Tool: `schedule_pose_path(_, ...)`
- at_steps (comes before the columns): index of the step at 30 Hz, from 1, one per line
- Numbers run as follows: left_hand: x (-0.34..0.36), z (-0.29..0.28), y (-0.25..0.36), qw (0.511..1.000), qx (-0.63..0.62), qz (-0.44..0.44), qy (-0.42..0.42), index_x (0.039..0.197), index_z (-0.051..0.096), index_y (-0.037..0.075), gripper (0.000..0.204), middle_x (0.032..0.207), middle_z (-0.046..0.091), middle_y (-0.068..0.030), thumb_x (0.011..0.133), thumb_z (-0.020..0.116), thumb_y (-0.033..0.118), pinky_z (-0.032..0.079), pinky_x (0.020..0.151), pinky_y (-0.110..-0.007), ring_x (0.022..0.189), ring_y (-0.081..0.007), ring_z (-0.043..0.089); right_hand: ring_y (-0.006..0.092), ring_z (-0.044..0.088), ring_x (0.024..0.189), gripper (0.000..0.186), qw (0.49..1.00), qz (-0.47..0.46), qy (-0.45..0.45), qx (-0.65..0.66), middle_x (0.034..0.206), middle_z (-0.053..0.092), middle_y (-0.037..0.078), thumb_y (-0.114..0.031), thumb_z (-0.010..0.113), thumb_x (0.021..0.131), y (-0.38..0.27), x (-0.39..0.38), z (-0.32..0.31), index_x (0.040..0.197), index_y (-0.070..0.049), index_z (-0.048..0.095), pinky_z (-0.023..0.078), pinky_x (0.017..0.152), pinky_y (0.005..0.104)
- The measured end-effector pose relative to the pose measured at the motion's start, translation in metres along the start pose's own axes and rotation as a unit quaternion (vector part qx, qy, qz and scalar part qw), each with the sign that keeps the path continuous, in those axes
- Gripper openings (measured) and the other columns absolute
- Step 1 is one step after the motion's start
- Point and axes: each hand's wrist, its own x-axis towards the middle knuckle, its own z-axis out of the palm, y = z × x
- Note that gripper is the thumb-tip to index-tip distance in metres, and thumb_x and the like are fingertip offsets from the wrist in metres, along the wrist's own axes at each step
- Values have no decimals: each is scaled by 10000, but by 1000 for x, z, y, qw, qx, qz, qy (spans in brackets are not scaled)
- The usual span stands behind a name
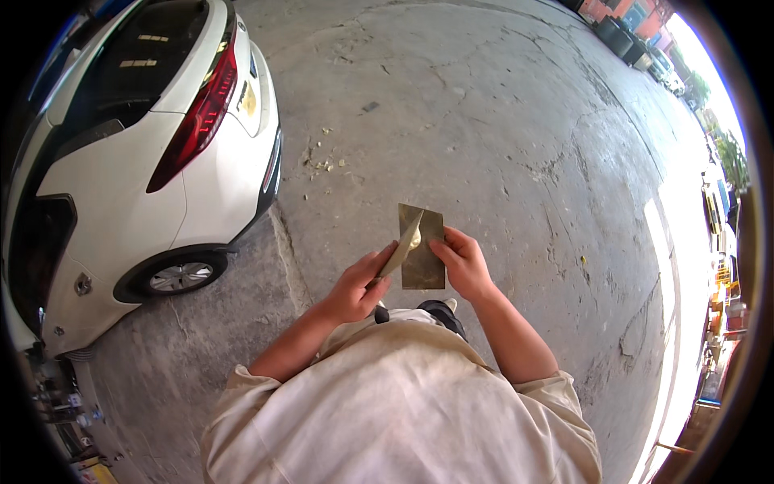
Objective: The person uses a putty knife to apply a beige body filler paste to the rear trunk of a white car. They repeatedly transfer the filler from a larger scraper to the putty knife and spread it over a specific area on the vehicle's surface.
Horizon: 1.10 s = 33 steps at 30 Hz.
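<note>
My left hand [359,286] is closed around a thin flat spreader [399,256], tilted and seen nearly edge-on. A pale yellowish lump of paste [416,239] sits by its upper part, against the face of a rectangular metal-looking plate [424,273]. That plate is pinched at its right edge by my right hand [466,260], thumb lying on top. Both tools are in front of my body, the spreader overlapping the plate's left side. Whether the paste clings to the spreader, the plate or both, I cannot tell.
A white car [145,185] stands at the left, a yellowish patch [248,98] on its rear beside the red tail light [201,121]. Pale crumbs [322,165] lie on the cracked concrete floor [516,145]. Dark barrels [614,36] stand far right.
</note>
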Motion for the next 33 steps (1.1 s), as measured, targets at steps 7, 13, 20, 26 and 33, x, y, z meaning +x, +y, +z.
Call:
schedule_pose_path(7,-2,-2,-15,938,339,60,34,1413,467,153,681,888,523,-80,762,579,-12,502,640,-376,733,-270,575,188,639,918,327,914,188,224,280,1019,648,91,-151,502,934,-19,-17,37,1216,9,545,524,782,314)
schedule_pose_path(13,-11,1,-33,957,273,53,78,1356,505,141,566,860,537,-61,814,572,-11,484,570,-346,664,-234,563,204,658,929,371,902,103,56,415,1037,658,98,-173,515,907,-13,-20,10,1244,-19,528,544,792,353)
schedule_pose_path(20,-9,-2,-10,876,-375,-300,-47,913,516,66,142,715,526,-6,992,509,183,359,466,-232,531,-79,458,230,664,948,315,892,-403,138,-154,1065,688,112,59,571,858,-38,-12,-6,1161,-17,619,540,777,313)
schedule_pose_path(26,0,-11,6,848,-402,-332,-94,921,520,56,159,688,514,-23,985,525,202,330,429,-237,496,-83,438,282,666,951,413,798,-432,-20,-421,1083,692,82,39,639,766,-61,-10,-1,1152,-105,665,565,762,366)
schedule_pose_path(33,-12,-11,3,843,-470,-255,-63,905,503,62,174,704,486,-12,1008,487,201,322,431,-236,495,-73,401,318,647,787,289,827,-156,-105,-530,967,691,127,11,586,838,-66,-13,-21,1100,-74,675,530,671,366)
